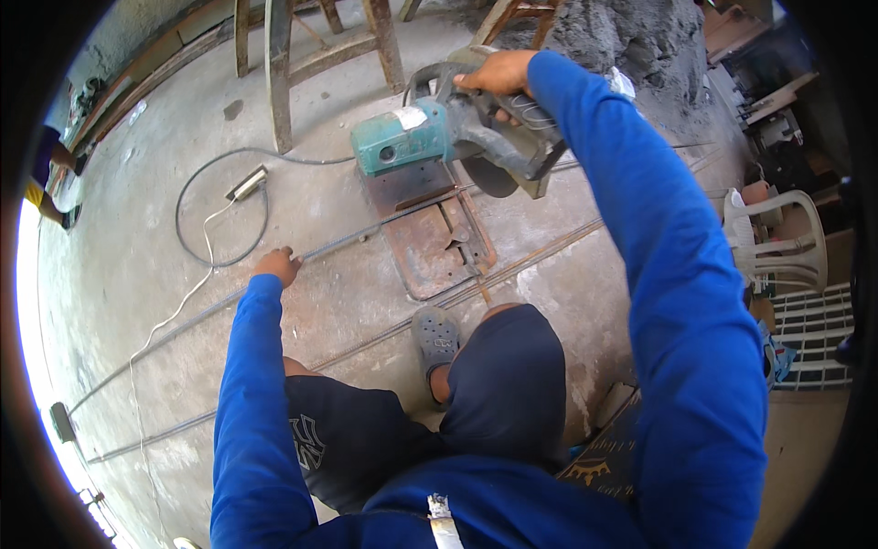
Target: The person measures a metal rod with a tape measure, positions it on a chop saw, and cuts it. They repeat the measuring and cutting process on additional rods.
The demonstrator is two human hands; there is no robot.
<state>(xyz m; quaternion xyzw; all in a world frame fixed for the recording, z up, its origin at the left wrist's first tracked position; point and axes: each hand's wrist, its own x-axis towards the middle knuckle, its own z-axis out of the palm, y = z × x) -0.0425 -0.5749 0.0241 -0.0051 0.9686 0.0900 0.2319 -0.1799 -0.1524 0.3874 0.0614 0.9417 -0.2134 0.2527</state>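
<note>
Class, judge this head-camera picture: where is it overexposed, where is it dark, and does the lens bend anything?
Head view: glare whites out the left edge; the clutter around the plastic chair sits in shade; fisheye distortion bows the long steel rod at the left hand; the cut-off saw looks fairly sharp.

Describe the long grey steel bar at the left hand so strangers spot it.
Find the teal cut-off saw on the concrete floor. Across its rusty metal base lies the bar, reaching the left hand; neighbouring bars lie nearer the grey clog.
</note>
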